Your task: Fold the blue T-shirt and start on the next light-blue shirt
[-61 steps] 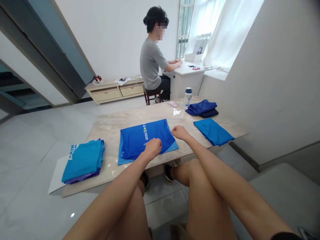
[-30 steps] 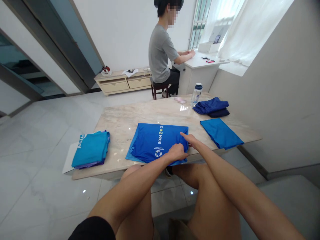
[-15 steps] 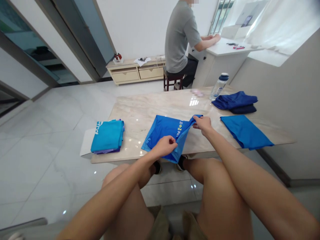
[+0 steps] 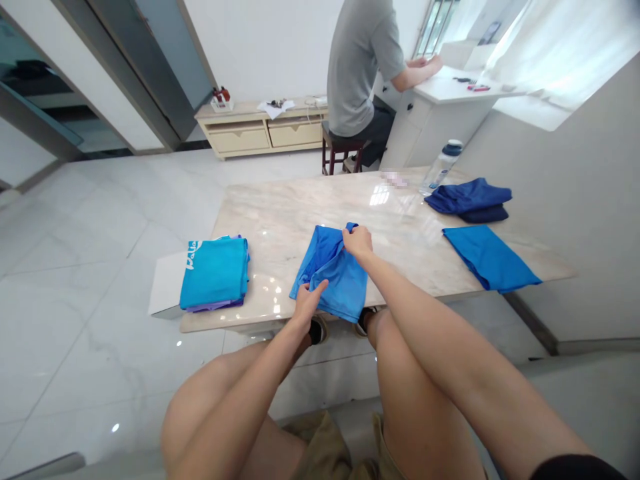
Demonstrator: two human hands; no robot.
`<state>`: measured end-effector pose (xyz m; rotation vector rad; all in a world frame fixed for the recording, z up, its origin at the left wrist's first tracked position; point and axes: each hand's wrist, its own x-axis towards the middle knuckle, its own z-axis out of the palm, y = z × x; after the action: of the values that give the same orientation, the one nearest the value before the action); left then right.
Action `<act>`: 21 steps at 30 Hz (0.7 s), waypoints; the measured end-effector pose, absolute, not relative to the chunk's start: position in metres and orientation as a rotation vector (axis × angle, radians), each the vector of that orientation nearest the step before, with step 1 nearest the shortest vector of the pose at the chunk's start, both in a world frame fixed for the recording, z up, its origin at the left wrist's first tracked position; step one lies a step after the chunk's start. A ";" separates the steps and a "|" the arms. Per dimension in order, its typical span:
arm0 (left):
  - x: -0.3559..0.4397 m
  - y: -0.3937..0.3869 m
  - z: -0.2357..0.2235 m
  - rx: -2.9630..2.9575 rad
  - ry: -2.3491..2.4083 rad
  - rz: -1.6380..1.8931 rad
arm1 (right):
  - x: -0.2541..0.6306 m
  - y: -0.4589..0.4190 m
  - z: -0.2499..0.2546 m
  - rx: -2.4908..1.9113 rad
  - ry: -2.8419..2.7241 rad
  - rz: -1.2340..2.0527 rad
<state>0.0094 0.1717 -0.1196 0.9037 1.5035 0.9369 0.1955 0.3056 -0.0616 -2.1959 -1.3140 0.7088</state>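
A bright blue T-shirt (image 4: 336, 275) lies bunched and doubled over on the marble table (image 4: 300, 207), its printed front hidden. My right hand (image 4: 357, 242) pinches the shirt's far upper edge between fingers and thumb. My left hand (image 4: 307, 305) rests at the near left side of the shirt, fingers apart, with the fingertips at its edge and no visible grip. To the left stands a stack of folded teal shirts (image 4: 215, 273), and to the right lies a flat blue folded shirt (image 4: 490, 257).
A navy garment pile (image 4: 467, 197) and a water bottle (image 4: 443, 167) stand at the table's far right. A white board (image 4: 167, 283) juts out under the teal stack. Beyond the table, a person (image 4: 360, 73) sits at a white desk (image 4: 440, 93).
The shirt has gone from lying flat to doubled over and narrower, with its print hidden. My hands have come closer together, and my left hand has dropped to the shirt's near edge.
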 end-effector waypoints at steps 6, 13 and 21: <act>-0.002 0.179 -0.128 1.322 1.667 0.832 | 0.176 0.316 -0.067 -2.306 -1.351 0.624; -0.047 0.186 -0.103 1.573 1.694 0.705 | 0.156 0.350 -0.077 -2.278 -1.448 0.684; -0.057 0.186 -0.093 1.802 1.896 0.435 | 0.142 0.367 -0.084 -2.197 -1.366 0.790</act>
<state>-0.0573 0.1861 -0.0928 1.8016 1.8964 0.4349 0.1417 0.3670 -0.0844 -2.1968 -1.3658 0.7905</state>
